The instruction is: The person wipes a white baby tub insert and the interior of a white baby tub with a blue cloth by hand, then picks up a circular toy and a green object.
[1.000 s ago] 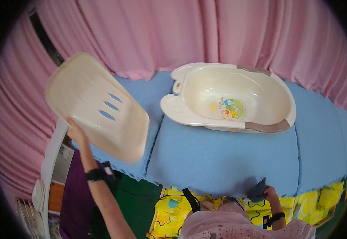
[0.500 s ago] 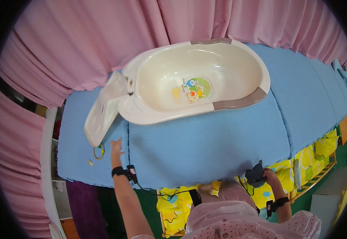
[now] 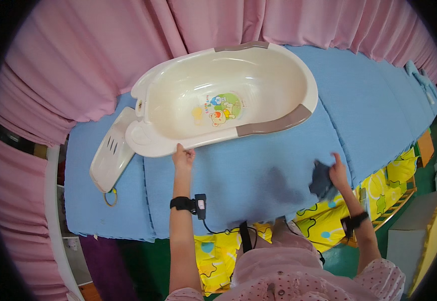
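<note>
Blue worktop point(image 3: 379, 110) before us: our left hand point(image 3: 183, 157), empty moments ago, now touches the tub point(image 3: 228, 72), perhaps steadying it, grip unclear; our right hand point(image 3: 338, 173) clutches dark cloth point(image 3: 322, 180).

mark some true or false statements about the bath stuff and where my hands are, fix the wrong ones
1. The left hand is at the near rim of the cream baby bathtub. True.
2. The right hand is empty. False: it holds a dark gray cloth.
3. The slotted cream panel lies inside the bathtub. False: it is outside, by the bathtub's left end.
4. A cartoon print decorates the bathtub's floor. True.
5. The curtain behind the bathtub is green. False: it is pink.
</note>
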{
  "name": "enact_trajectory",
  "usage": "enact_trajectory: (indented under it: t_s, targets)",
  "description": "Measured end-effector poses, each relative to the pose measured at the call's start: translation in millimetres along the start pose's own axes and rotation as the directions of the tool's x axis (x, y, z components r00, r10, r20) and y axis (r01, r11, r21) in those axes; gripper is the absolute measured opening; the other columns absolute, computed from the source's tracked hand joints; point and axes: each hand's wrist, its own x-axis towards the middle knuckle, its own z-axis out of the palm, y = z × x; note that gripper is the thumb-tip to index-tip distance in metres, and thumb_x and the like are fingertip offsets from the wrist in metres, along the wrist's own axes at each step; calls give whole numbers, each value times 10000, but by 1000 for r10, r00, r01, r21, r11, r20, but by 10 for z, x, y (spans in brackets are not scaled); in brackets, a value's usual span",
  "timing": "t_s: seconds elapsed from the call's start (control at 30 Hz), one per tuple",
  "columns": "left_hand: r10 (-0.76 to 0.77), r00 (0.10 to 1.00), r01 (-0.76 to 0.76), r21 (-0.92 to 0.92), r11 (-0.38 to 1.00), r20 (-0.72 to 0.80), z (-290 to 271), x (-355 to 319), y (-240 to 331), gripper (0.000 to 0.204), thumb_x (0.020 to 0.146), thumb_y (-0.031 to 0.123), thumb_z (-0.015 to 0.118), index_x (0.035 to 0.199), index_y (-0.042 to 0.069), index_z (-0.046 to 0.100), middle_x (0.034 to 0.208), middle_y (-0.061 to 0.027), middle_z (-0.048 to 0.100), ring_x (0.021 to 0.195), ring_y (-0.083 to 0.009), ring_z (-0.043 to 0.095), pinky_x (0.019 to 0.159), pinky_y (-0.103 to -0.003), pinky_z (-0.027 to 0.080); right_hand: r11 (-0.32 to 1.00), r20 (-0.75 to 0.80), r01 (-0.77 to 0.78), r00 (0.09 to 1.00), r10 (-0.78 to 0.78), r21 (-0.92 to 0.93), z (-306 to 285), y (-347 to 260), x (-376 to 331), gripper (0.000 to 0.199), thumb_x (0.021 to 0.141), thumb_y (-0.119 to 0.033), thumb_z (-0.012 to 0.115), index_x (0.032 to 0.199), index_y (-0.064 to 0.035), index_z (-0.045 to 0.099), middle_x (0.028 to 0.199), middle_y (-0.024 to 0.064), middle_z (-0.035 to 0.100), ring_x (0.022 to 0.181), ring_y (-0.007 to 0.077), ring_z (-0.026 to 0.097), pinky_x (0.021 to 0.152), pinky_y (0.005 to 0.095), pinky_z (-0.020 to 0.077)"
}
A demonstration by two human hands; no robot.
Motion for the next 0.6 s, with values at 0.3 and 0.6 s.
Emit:
enact_trajectory:
  t_s: [0.3,0.6]
  targets:
    - [-101,980,74,156,985,173,155,-490,-172,403,900,362,333,1103,19,395,1090,-110,499,993,-207,501,704,-341,397,885,432,215,902,-17,-413,424,-641,1389,724,697,-66,502,1308,-289,183,797,188,584,696,346,576,595,433,457]
    - [-157,988,153,190,970,7,-18,-701,-586,426,906,378,293,1132,28,382,1125,-72,474,1036,-191,454,826,-398,373,968,304,249,925,-229,-30,880,-131,1266,517,720,-78,494,1218,-110,358,917,227,562,815,409,533,675,458,422]
